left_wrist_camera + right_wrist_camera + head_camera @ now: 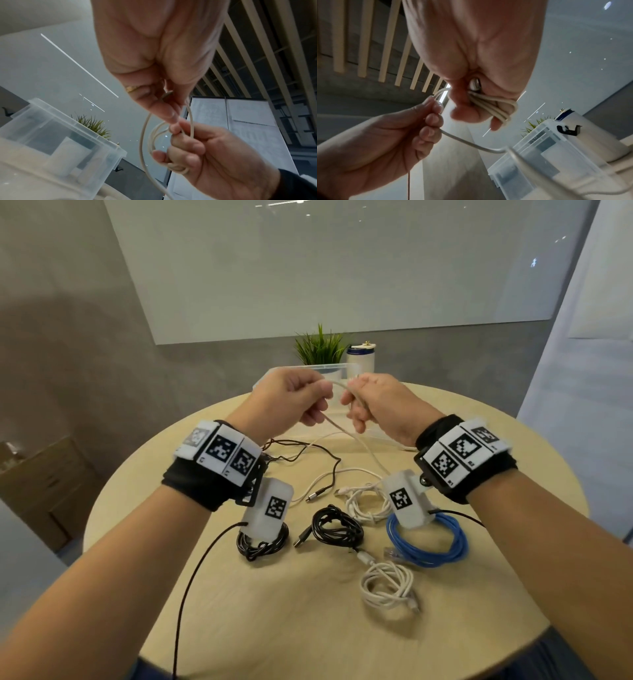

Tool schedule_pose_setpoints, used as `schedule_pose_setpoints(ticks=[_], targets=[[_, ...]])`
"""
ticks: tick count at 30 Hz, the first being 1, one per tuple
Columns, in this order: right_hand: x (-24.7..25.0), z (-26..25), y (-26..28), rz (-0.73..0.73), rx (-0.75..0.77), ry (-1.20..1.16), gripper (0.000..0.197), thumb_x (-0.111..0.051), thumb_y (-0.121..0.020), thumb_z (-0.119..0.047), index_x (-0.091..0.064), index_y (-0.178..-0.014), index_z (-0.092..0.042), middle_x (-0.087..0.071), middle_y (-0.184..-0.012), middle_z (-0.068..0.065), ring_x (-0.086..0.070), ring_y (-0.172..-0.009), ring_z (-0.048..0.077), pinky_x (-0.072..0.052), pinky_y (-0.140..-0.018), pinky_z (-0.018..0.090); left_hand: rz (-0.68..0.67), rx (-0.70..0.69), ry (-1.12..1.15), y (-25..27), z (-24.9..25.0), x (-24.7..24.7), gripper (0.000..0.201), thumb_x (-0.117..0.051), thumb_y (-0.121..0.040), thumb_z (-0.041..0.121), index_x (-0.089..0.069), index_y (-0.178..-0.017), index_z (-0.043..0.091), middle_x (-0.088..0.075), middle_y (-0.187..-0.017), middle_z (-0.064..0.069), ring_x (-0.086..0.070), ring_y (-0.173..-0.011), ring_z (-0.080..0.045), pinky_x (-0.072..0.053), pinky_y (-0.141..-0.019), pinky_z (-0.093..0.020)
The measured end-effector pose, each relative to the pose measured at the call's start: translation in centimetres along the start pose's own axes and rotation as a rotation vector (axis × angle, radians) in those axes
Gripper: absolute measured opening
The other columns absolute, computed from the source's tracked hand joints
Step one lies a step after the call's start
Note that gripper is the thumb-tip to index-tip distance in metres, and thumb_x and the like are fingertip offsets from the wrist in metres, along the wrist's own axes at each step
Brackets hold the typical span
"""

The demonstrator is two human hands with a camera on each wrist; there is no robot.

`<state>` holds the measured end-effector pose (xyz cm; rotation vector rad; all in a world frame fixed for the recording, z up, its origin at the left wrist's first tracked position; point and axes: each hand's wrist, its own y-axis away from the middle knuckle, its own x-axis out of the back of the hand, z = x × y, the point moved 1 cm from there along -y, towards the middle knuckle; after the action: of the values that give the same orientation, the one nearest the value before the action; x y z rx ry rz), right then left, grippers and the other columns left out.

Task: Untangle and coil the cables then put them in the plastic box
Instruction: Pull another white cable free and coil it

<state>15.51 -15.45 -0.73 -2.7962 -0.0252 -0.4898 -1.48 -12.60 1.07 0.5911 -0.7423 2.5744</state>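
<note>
Up above the table point(308, 628), both hands pinch one white cable point(346, 433): left hand point(291, 402) the strand, right hand point(373, 402) gathered loops; beyond, the clear plastic box point(329, 369) shows no cables inside.

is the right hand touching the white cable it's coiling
Touching. The right wrist view shows the right hand with fingers curled round several loops of the white cable, which press against the palm.

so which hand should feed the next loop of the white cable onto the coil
Left. The right hand already clamps the gathered loops, so it should likely stay the anchor; the left hand pinches the white cable trailing to the table.
</note>
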Motion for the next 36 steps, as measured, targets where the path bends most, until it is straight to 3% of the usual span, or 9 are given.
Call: schedule_pose_setpoints(ticks=[6, 13, 18, 21, 24, 27, 30, 33, 36], targets=[[-0.2, -1.6, 0.5, -0.101, 0.043, -0.182, 0.036, -0.042, -0.103, -0.031, -0.046, -0.071, -0.014, -0.032, -0.043, -0.011, -0.028, -0.038, 0.010, -0.051, -0.065, 0.029, 0.217, -0.029, 0.074, -0.6, 0.4, -0.3, 0.013, -0.058, -0.095, 0.015, -0.066, -0.088, 0.008, -0.065, -0.073, -0.003, -0.060, -0.053, -0.010, -0.051, -0.052, -0.020], [1.3, -2.6, -0.2, -0.055, 0.099, -0.633, 0.044, -0.031, -0.105, -0.035, -0.039, -0.066, -0.017, -0.025, -0.042, -0.009, -0.025, -0.036, 0.010, -0.048, -0.061, 0.028, 0.128, 0.112, -0.009, -0.2, -2.1, -1.7, 0.022, -0.050, -0.099, 0.015, -0.061, -0.081, 0.008, -0.067, -0.073, -0.003, -0.059, -0.050, -0.006, -0.049, -0.049, -0.019], [2.0, -3.0, -1.6, 0.013, 0.125, -0.855, 0.041, -0.029, -0.106, -0.033, -0.042, -0.071, -0.015, -0.041, -0.047, -0.004, -0.042, -0.044, 0.011, -0.051, -0.067, 0.030, -0.010, 0.205, -0.069, 0.4, -2.6, -3.0, 0.023, -0.051, -0.098, 0.017, -0.061, -0.079, 0.009, -0.067, -0.065, 0.001, -0.057, -0.044, -0.001, -0.043, -0.045, -0.014], [1.9, -2.9, -2.2, 0.003, 0.164, -0.954, 0.039, -0.028, -0.105, -0.029, -0.044, -0.073, -0.013, -0.069, -0.075, 0.011, -0.068, -0.080, 0.026, -0.056, -0.085, 0.037, -0.104, 0.221, -0.136, 0.6, -2.1, -3.4, 0.026, -0.051, -0.098, 0.019, -0.062, -0.077, 0.008, -0.064, -0.055, 0.007, -0.053, -0.040, 0.000, -0.040, -0.043, -0.012], [2.0, -2.6, -2.4, 0.065, 0.171, -0.844, 0.035, -0.030, -0.106, -0.025, -0.047, -0.078, -0.012, -0.069, -0.111, 0.015, -0.061, -0.116, 0.027, -0.044, -0.106, 0.038, -0.181, 0.241, -0.157, 0.9, -1.8, -3.5, 0.026, -0.052, -0.097, 0.020, -0.063, -0.078, 0.007, -0.066, -0.055, 0.007, -0.052, -0.042, -0.002, -0.043, -0.046, -0.014], [2.1, -2.1, -2.5, 0.109, 0.194, -0.581, 0.032, -0.038, -0.104, -0.026, -0.054, -0.079, -0.012, -0.060, -0.129, 0.015, -0.057, -0.119, 0.018, -0.042, -0.107, 0.035, -0.245, 0.264, -0.046, 1.3, -1.4, -3.7, 0.021, -0.050, -0.097, 0.013, -0.058, -0.078, 0.008, -0.069, -0.066, 0.000, -0.053, -0.044, -0.003, -0.041, -0.043, -0.015], [1.9, -1.8, -2.0, 0.213, 0.252, -0.072, 0.028, -0.047, -0.100, -0.028, -0.065, -0.085, -0.013, -0.057, -0.129, 0.025, -0.060, -0.086, 0.018, -0.045, -0.078, 0.023, -0.300, 0.249, -0.004, 1.7, -1.0, -3.8, 0.016, -0.049, -0.098, 0.011, -0.055, -0.083, 0.008, -0.066, -0.064, 0.000, -0.049, -0.042, -0.006, -0.037, -0.039, -0.015], [1.9, -0.9, -1.9, 0.193, 0.232, 0.326, 0.026, -0.050, -0.100, -0.025, -0.070, -0.096, -0.010, -0.062, -0.128, 0.008, -0.058, -0.114, 0.015, -0.042, -0.091, 0.018, -0.321, 0.205, -0.065, 1.7, -0.4, -3.3, 0.014, -0.051, -0.097, 0.014, -0.058, -0.087, 0.008, -0.064, -0.065, 0.001, -0.045, -0.042, -0.007, -0.034, -0.039, -0.015], [1.8, -0.3, -1.6, 0.115, 0.195, 0.487, 0.023, -0.051, -0.100, -0.026, -0.070, -0.093, -0.013, -0.067, -0.102, 0.001, -0.059, -0.096, 0.012, -0.040, -0.083, 0.024, -0.287, 0.194, -0.091, 1.4, -0.1, -2.3, 0.014, -0.052, -0.097, 0.016, -0.060, -0.088, 0.009, -0.065, -0.067, 0.001, -0.043, -0.040, -0.005, -0.032, -0.038, -0.015]])
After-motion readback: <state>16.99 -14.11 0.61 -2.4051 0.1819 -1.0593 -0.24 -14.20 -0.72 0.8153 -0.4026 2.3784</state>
